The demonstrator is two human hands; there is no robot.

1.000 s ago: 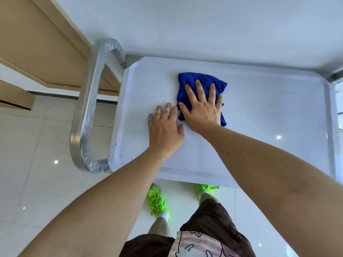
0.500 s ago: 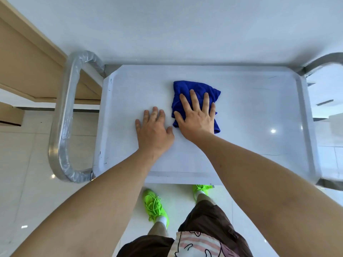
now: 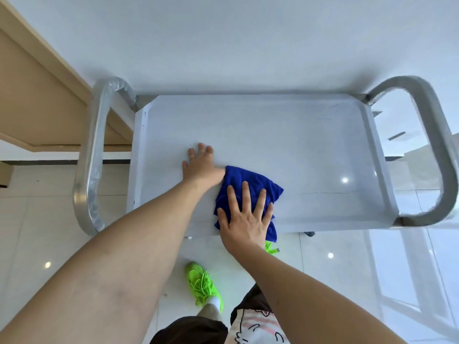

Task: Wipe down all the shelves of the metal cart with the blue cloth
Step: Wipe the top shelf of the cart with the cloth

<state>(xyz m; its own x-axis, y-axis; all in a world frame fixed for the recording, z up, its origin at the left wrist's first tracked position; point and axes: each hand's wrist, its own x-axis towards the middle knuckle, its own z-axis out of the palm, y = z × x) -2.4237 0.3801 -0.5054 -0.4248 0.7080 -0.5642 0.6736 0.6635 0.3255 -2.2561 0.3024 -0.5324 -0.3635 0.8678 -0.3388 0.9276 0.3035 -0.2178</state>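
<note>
2 hands [image 3: 242, 223] on cloth [image 3: 250, 184], shelf [image 3: 310, 150]

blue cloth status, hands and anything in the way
Right hand flat on the blue cloth, pressing it at the top shelf's near edge. Left hand open, braced on the shelf. Nothing in the way.

Right hand [image 3: 244, 220] dragged the crumpled blue cloth [image 3: 250, 187] from the top shelf's middle back toward 6 o'clock; cloth's near edge now overhung the front lip of the grey metal cart's top shelf [image 3: 310, 150]. Left hand [image 3: 202, 166], flat beside the cloth before, ended up at its 10 o'clock, touching it. View also panned right, exposing the right tubular handle [image 3: 437, 150].
</note>
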